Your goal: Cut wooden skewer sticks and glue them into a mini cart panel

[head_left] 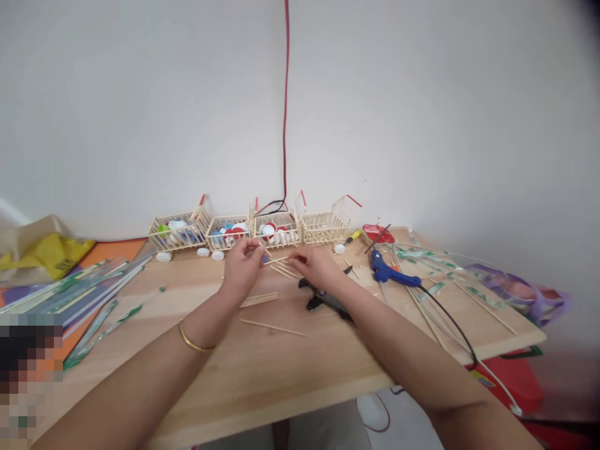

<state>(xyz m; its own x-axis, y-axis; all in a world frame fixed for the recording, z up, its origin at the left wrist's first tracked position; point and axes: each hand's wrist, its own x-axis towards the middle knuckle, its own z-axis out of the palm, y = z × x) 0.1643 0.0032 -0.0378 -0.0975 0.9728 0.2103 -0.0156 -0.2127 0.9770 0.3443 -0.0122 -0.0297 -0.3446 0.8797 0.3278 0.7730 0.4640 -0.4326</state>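
Observation:
My left hand point(242, 267) is closed, thumb and fingers pinched together just in front of the small stick carts. Whatever lies between those fingertips is too small to make out. My right hand point(315, 267) is pinched at the end of a thin wooden stick point(275, 260). Several short sticks point(283, 270) lie on the table between the two hands. Black-handled pliers or cutters point(323, 299) rest partly under my right forearm. Closer to me are a small bundle of sticks point(259, 300) and a single stick point(272, 327).
Along the wall stand stick carts, one full of caps point(178, 231) and one unfilled point(324, 228). A blue glue gun point(394, 275) with a black cord lies right, near a red dish point(379, 234). Green-white plastic strips point(110, 325) lie left. A person's blurred part shows lower left.

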